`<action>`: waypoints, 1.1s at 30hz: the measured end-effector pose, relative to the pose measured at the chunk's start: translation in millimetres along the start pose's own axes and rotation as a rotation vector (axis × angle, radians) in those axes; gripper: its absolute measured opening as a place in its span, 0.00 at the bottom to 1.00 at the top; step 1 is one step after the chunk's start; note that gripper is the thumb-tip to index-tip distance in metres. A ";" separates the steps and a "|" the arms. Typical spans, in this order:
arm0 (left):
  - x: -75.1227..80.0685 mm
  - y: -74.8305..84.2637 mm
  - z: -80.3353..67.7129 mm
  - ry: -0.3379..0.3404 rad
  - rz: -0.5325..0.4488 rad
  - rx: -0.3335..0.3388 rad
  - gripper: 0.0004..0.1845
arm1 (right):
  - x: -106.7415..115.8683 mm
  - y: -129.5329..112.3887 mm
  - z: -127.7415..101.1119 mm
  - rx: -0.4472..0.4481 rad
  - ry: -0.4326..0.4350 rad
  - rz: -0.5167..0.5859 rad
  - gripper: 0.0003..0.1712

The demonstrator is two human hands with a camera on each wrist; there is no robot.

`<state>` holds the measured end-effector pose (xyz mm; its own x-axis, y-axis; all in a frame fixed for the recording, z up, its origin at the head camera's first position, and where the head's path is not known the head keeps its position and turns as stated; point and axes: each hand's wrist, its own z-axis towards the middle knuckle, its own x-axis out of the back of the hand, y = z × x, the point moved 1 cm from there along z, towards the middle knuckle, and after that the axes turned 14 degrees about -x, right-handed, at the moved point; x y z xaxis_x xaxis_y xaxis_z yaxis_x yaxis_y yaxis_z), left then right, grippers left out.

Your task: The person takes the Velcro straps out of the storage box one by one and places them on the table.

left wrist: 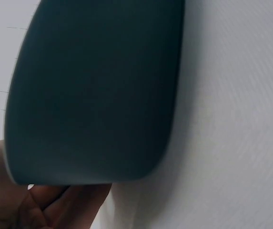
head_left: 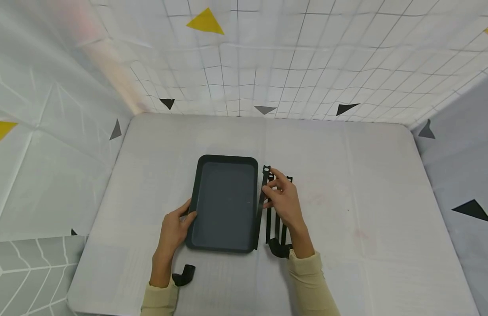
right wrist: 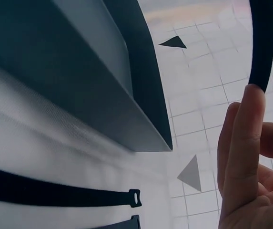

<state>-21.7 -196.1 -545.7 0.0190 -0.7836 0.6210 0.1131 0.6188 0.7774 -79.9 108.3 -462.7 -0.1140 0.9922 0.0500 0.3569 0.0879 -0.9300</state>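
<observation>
A dark grey rectangular tray [head_left: 227,206] is in the middle of the head view. My left hand [head_left: 173,229] grips its left rim, thumb over the edge; in the left wrist view the fingers [left wrist: 74,205] go under the tray's wall [left wrist: 93,95]. My right hand [head_left: 286,202] pinches a black cable strap [head_left: 260,219] alongside the tray's right side. In the right wrist view this strap [right wrist: 262,43] rises from the fingertips. Several similar straps [head_left: 269,226] lie on the table under the right hand, their slotted ends [right wrist: 135,198] away from me.
A black pipe elbow [head_left: 279,249] lies at the near ends of the straps, by the right sleeve. Another elbow [head_left: 185,275] lies beside the left wrist. The white-covered table [head_left: 370,210] meets a grid-patterned cloth wall [head_left: 244,61] at the back.
</observation>
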 end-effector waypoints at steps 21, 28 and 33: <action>-0.2 -1.1 -0.8 0.002 -0.010 0.001 0.27 | 27.2 40.7 8.9 0.006 0.081 -0.014 0.33; 0.9 -0.1 -0.4 -0.006 -0.010 0.007 0.27 | 32.4 42.1 6.8 -0.008 0.087 -0.003 0.33; 0.8 0.0 -0.1 -0.009 -0.018 0.005 0.27 | 35.3 40.8 3.2 -0.023 0.085 -0.009 0.34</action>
<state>-21.6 -196.7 -545.2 0.0076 -0.7944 0.6074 0.1079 0.6045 0.7893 -72.3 146.6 -500.1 -0.0384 0.9952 0.0896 0.3775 0.0975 -0.9209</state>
